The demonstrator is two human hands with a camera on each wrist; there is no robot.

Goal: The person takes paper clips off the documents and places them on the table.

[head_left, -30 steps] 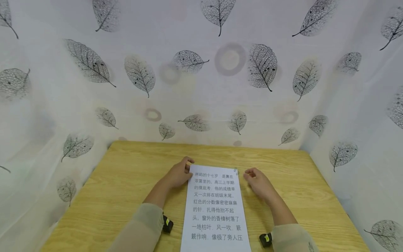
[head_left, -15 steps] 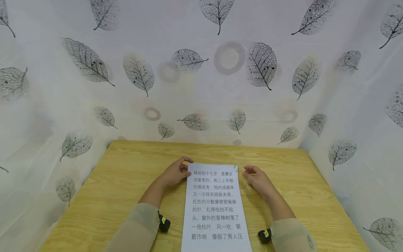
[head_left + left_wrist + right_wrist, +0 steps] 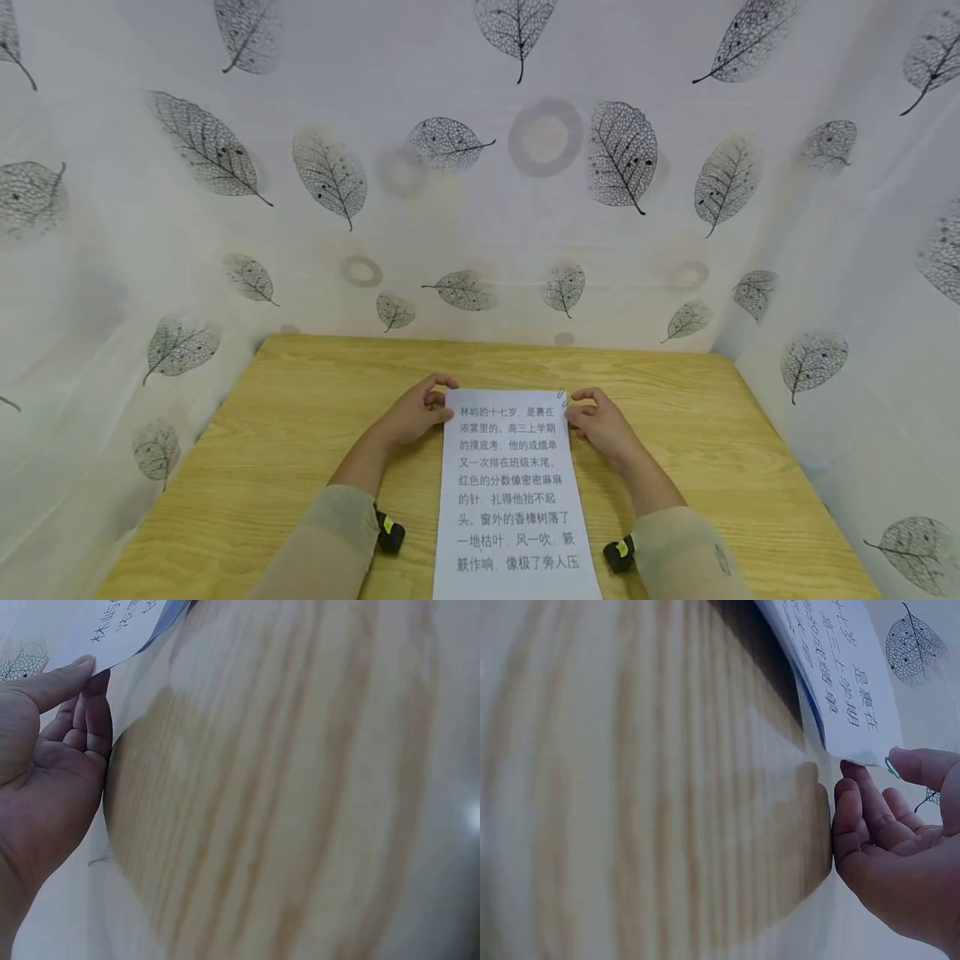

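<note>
Crosswise behind everything, the yellow wood-grain counter carries a long white rectangular paper with black printed characters, its long axis pointing away from the person. From the left hand, which pinches the far left corner, the paper extends rightward and nearer. The right hand is nearer the thin green looped clip at the far right corner, just beside its thumb; whether that grip pinches anything, I cannot tell.
</note>
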